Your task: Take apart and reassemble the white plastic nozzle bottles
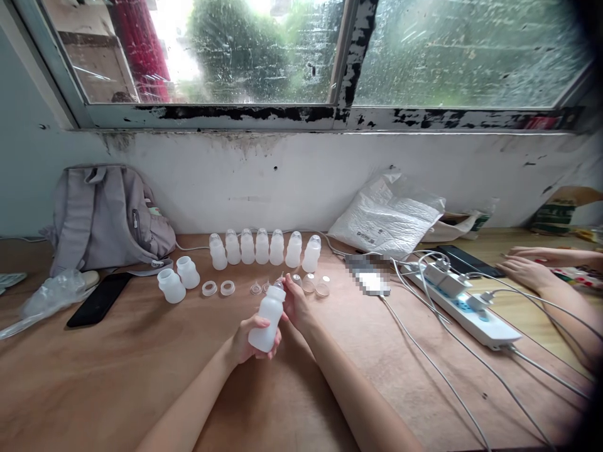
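Note:
My left hand (pixel 257 339) is wrapped round a white, frosted baby bottle (pixel 266 321), tilted to the right above the table. My right hand (pixel 298 304) is at the bottle's top, its fingers closed at the clear nipple (pixel 278 284); the exact grip is partly hidden. Behind stands a row of several capped baby bottles (pixel 262 247). To the left are two bottles without tops (pixel 171 286), and beside them lie two white collar rings (pixel 228 288). Loose clear nipples (pixel 255 287) lie just behind the held bottle. Clear caps (pixel 322 287) sit right of my right hand.
On the left are a grey backpack (pixel 106 220), a black phone (pixel 100 300) and a crumpled plastic bag (pixel 56 295). A power strip (pixel 471 307) with cables lies at right, near another person's hands (pixel 530 270). A silvery packet (pixel 384 213) leans against the wall.

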Demonstrator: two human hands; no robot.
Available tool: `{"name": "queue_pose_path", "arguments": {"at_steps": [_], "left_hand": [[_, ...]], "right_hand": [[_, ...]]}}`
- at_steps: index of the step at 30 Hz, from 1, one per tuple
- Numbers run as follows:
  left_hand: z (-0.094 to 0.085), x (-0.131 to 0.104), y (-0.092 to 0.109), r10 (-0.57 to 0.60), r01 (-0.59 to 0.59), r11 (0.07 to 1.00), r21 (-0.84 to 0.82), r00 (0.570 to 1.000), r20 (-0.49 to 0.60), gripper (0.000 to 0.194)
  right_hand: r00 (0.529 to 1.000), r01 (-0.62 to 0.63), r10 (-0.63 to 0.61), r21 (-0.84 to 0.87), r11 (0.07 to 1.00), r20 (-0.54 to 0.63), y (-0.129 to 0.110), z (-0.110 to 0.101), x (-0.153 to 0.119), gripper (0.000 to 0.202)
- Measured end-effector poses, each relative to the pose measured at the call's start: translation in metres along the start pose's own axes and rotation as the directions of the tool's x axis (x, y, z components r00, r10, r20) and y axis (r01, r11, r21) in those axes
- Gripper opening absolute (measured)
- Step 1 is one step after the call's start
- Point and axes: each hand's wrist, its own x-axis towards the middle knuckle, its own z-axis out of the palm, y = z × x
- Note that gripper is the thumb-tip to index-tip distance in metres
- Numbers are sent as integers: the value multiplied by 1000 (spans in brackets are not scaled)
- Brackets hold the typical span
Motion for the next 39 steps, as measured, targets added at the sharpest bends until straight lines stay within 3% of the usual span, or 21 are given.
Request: {"name": "queue_pose_path", "arguments": {"at_steps": [4, 13, 18, 22, 33, 39], "left_hand": [[1, 3, 0, -62, 63, 991, 119, 998, -15, 46], [-2, 1, 2, -100, 100, 992, 78, 995, -5, 44], [-4, 1, 2, -109, 109, 993, 54, 994, -9, 46], [-5, 1, 2, -85, 88, 993, 75, 995, -42, 46], [-5, 1, 4, -78, 81, 992, 93, 996, -34, 47], [-2, 2, 4, -60, 65, 994, 83, 996, -63, 55]], "right_hand": [[996, 55, -49, 78, 995, -78, -5, -6, 3, 23], [996, -55, 66, 147, 988, -65, -8, -9, 3, 21], [995, -95, 94, 86, 992, 20, -12, -7, 0, 29], [988, -107, 102, 36, 994, 116, -14, -8, -2, 19], [984, -121, 104, 119, 985, 142, -11, -16, 3, 13], [1000, 1, 2, 144, 990, -16, -10, -19, 7, 17]]}}
